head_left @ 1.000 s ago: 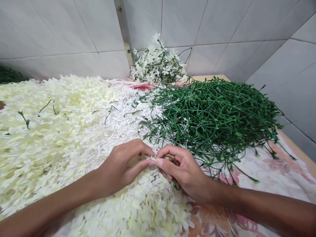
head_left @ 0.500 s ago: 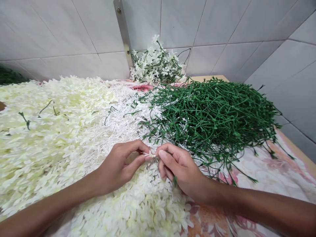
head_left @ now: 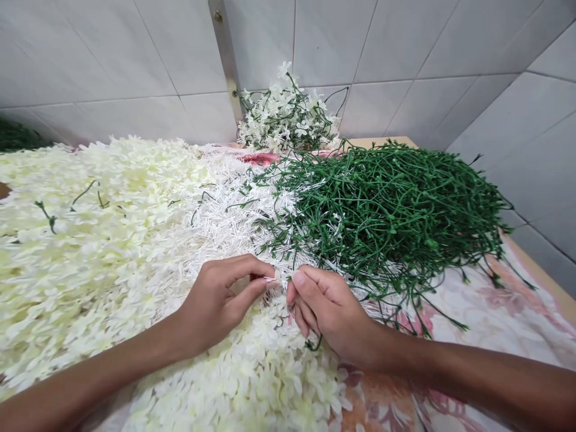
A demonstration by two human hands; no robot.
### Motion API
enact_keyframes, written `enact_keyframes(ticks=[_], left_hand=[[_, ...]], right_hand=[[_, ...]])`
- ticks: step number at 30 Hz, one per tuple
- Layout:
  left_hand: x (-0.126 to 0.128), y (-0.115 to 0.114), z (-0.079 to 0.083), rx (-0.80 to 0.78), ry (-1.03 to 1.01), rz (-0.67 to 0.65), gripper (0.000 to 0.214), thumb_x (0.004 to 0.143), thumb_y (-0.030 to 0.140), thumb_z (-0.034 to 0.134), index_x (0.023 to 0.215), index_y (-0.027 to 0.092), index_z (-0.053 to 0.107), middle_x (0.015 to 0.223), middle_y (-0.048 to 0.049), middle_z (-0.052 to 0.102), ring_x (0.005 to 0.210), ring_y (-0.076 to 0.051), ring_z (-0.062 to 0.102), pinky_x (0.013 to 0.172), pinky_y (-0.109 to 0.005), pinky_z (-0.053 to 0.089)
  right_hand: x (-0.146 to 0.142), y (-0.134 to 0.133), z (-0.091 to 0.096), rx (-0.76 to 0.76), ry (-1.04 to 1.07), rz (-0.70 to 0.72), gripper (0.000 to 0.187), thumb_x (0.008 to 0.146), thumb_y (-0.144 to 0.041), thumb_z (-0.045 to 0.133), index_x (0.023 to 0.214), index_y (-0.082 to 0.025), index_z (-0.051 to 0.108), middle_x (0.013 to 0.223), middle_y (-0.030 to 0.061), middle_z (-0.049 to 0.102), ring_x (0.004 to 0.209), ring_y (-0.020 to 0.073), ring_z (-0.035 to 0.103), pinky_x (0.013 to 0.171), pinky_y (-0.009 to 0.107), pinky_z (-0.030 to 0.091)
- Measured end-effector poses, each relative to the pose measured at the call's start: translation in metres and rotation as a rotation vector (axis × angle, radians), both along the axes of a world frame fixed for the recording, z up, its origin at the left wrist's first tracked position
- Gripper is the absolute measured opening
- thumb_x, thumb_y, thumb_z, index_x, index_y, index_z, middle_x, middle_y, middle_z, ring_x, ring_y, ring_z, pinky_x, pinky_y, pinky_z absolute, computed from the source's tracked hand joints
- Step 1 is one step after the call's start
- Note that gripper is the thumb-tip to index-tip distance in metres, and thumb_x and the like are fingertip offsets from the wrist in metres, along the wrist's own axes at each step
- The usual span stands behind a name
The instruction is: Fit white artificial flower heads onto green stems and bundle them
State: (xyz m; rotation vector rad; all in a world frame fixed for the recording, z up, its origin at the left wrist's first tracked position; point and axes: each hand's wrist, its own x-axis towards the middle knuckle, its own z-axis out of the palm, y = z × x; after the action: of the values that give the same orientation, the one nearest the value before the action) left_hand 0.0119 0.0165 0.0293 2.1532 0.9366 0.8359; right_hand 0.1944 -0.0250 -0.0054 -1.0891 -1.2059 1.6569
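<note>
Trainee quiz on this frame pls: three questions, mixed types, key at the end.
1. True or false: in the picture, the big heap of thin dark-green stems lies right of the cream-white blossoms spread along the left edge.
2. The bunch of white flowers on green stems is at: a) front left; b) front right; c) back middle.
3. Short answer: which hand holds a slender, curved green stem?

Key: 1 true; 2 c; 3 the right hand.

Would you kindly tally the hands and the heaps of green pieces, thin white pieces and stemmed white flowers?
Hands: 2, left hand and right hand
Green heaps: 2, large right heap and dark far-left heap
Thin white-piece heap: 1
Stemmed white-flower heap: 1
Total: 6
</note>
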Motion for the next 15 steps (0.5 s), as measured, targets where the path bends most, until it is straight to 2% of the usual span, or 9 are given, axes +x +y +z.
enact_keyframes(ticks=[8,15], left_hand=[[0.0006,-0.0028,0.0,0.08,0.024,0.022,0.008,0.083,0.009,0.058,0.083,0.016,0.063,0.073,0.0023,0.066,0.064,-0.005,0.06,0.062,-0.011,0.044],[0.0021,-0.0029,-0.0053,0.128,0.063,0.021,0.01,0.084,0.007,0.056,0.085,0.016,0.06,0.076,0.0033,0.065,0.067,-0.004,0.059,0.065,-0.01,0.043]], right_hand=[[-0.0002,-0.0024,-0.0008,-0.002,-0.022,0.013,0.043,0.094,-0.051,0.038,0.077,-0.016,0.055,0.043,-0.008,0.038,0.04,0.0058,0.033,0.046,0.021,0.033],[0.002,-0.0022,0.002,-0.016,-0.04,0.052,0.043,0.094,-0.052,0.037,0.077,-0.016,0.055,0.043,-0.0077,0.037,0.04,0.006,0.032,0.044,0.02,0.028]])
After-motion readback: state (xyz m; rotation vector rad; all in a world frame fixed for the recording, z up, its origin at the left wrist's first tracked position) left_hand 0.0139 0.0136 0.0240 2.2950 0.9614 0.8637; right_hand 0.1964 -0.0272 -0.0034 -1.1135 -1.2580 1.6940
